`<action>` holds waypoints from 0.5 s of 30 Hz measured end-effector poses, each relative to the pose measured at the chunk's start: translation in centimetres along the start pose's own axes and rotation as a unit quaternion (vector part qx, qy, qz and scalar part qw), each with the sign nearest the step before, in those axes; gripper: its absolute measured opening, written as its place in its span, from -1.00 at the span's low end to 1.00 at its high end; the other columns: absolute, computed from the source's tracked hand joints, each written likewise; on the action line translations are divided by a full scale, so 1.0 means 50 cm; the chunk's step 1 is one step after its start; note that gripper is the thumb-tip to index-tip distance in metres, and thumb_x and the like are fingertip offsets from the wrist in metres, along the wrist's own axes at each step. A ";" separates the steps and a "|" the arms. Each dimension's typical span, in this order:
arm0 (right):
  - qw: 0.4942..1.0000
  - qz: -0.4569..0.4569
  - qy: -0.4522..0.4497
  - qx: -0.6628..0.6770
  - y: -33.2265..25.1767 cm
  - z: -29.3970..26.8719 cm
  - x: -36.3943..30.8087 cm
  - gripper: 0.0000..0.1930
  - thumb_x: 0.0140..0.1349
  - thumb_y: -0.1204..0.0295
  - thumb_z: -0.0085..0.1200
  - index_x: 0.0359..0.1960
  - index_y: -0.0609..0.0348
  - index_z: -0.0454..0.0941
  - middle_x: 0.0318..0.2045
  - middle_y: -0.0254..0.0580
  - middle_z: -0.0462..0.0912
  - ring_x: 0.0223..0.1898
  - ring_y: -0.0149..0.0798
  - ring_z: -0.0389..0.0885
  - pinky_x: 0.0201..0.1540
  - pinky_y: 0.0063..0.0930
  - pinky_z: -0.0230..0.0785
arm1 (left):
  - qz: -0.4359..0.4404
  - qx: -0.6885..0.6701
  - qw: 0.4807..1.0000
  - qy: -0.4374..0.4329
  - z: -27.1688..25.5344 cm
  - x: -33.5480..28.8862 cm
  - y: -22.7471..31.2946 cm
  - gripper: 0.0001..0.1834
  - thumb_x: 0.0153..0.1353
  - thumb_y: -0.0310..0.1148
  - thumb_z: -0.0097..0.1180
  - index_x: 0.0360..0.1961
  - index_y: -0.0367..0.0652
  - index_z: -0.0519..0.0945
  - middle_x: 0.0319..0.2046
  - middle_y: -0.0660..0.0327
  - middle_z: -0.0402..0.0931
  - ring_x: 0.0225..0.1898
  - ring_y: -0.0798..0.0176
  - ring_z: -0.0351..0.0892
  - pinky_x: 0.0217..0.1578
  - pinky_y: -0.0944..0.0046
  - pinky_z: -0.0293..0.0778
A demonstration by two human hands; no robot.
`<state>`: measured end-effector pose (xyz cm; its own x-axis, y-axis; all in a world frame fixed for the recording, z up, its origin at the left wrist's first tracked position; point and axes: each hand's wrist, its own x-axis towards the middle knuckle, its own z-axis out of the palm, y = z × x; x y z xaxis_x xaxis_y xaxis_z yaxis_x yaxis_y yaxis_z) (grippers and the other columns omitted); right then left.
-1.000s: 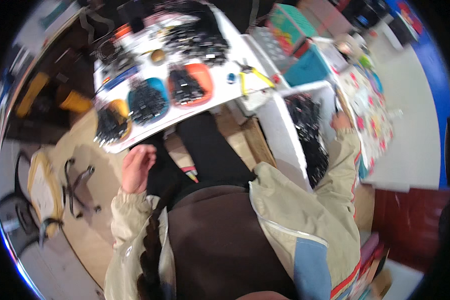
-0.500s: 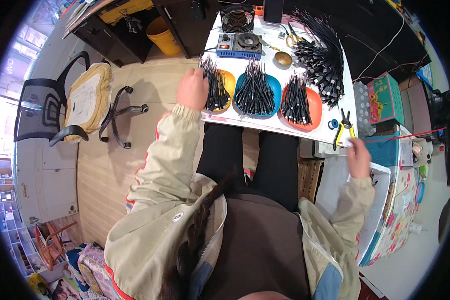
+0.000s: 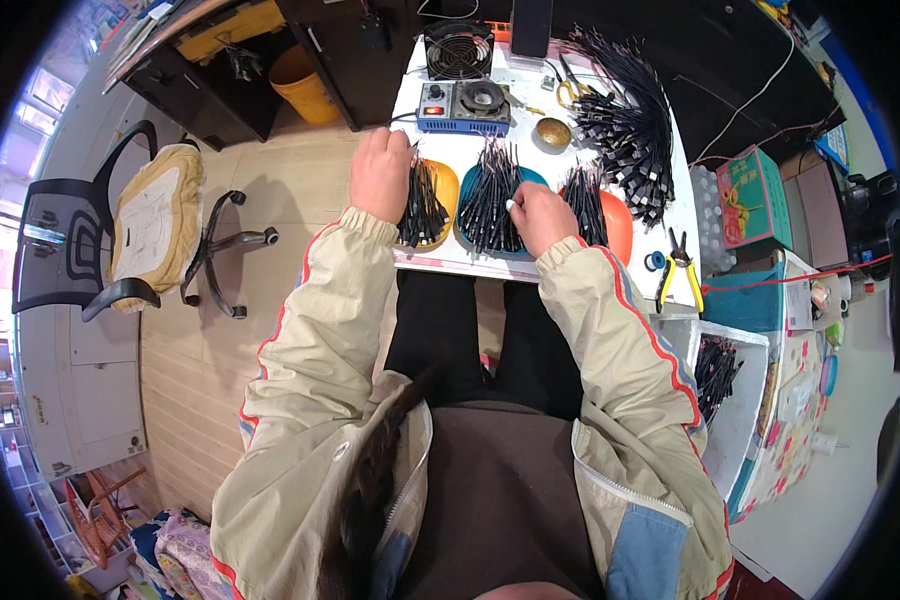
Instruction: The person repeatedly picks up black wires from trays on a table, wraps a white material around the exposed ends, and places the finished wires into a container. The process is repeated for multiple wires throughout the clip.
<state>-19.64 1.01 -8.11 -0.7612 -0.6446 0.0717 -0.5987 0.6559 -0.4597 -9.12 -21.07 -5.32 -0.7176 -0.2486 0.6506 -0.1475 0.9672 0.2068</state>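
While the right hand [image 3: 545,217] was half-curled at black cables [image 3: 490,205] in the blue tray [image 3: 533,176], the left hand [image 3: 381,174] was curled at the yellow tray [image 3: 449,190]; couldn't tell either's hold.

Well to the left of the right hand [image 3: 545,218], a mesh-backed office chair [image 3: 55,265] with a tan seat [image 3: 160,215] is standing on the wood-toned floor [image 3: 200,380]; beyond and left of that hand, a yellow bin [image 3: 305,90] is sitting beside a dark cabinet [image 3: 340,70], while straight beyond, a tall black block [image 3: 531,28] is rising; to the hand's right, a green box [image 3: 755,195] is resting near a red cord [image 3: 830,269], and a flowered cloth [image 3: 795,410] is hanging nearer the body; far back to the left, patterned fabric [image 3: 188,555] is lying heaped
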 end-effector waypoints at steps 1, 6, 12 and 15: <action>1.000 -0.002 0.012 0.009 -0.003 -0.004 -0.002 -0.83 0.18 0.33 0.10 -0.30 0.15 0.54 -0.32 -0.04 0.61 -0.26 0.03 0.62 -0.22 -0.11 0.46 | 0.025 -0.019 0.999 0.039 -0.015 0.010 0.009 -0.92 0.08 -0.50 0.15 -0.42 -0.25 0.49 -0.49 0.05 0.49 -0.39 -0.03 0.49 -0.32 0.02 0.43; 0.981 -0.028 0.094 0.170 -0.043 -0.071 -0.051 -0.90 0.15 0.44 0.13 -0.35 0.17 0.53 -0.38 -0.13 0.60 -0.38 -0.14 0.61 -0.33 -0.31 0.43 | -0.139 -0.418 0.897 0.026 -0.090 0.019 0.102 -0.92 0.29 -0.53 0.03 -0.27 -0.28 0.38 -0.45 0.13 0.50 -0.57 0.28 0.43 -0.48 0.30 0.40; 0.895 -0.065 0.064 0.437 -0.111 -0.156 -0.195 -0.92 0.27 0.52 0.12 -0.32 0.27 0.51 -0.49 -0.51 0.46 -0.47 -0.66 0.36 -0.43 -0.74 0.20 | -0.291 -0.736 0.601 -0.112 -0.168 -0.044 0.241 -0.84 0.38 -0.49 -0.11 -0.07 -0.31 0.40 -0.53 0.20 0.50 -0.65 0.54 0.26 -0.60 0.54 0.18; 0.867 -0.041 0.026 0.495 -0.123 -0.169 -0.249 -0.91 0.28 0.50 0.13 -0.29 0.25 0.50 -0.43 -0.46 0.52 -0.40 -0.63 0.43 -0.33 -0.71 0.27 | -0.295 -0.761 0.568 -0.104 -0.193 -0.073 0.290 -0.85 0.38 -0.45 -0.05 -0.14 -0.32 0.48 -0.53 0.23 0.50 -0.60 0.55 0.27 -0.59 0.55 0.17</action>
<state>-8.60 8.30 1.33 -0.7523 -0.6369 0.1684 -0.1633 -0.0673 -0.9843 -2.07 -6.65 2.34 -0.9373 -0.3413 0.0712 0.2409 -0.4863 0.8399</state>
